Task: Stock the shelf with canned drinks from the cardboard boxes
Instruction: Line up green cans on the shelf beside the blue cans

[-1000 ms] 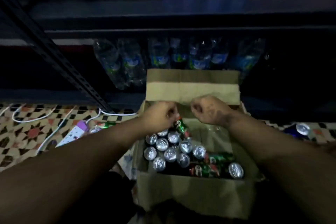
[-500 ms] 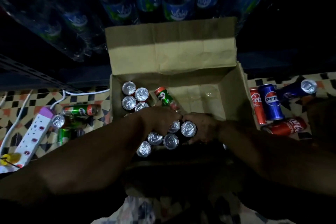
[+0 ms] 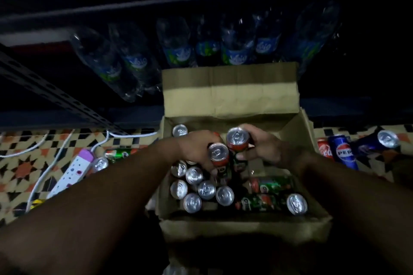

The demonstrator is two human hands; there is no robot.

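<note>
An open cardboard box (image 3: 232, 98) stands on the tiled floor below a dark shelf (image 3: 201, 4). Several silver-topped cans (image 3: 206, 190) stand upright in its left half, and two green cans (image 3: 271, 184) lie on their sides at the right. My left hand (image 3: 196, 147) is closed around a red and green can (image 3: 219, 155), lifted above the others. My right hand (image 3: 260, 145) grips a second can (image 3: 237, 138) beside it. The two held cans nearly touch.
Water bottles (image 3: 237, 49) fill the lower shelf behind the box. A white power strip (image 3: 73, 169) with cables lies on the floor at left, next to loose green cans (image 3: 117, 154). Blue Pepsi cans (image 3: 343, 152) and a red cola can (image 3: 323, 150) lie at right.
Both hands went down among the cans in the box and have come up, each holding one can. The camera view tilted back up toward the shelf.
</note>
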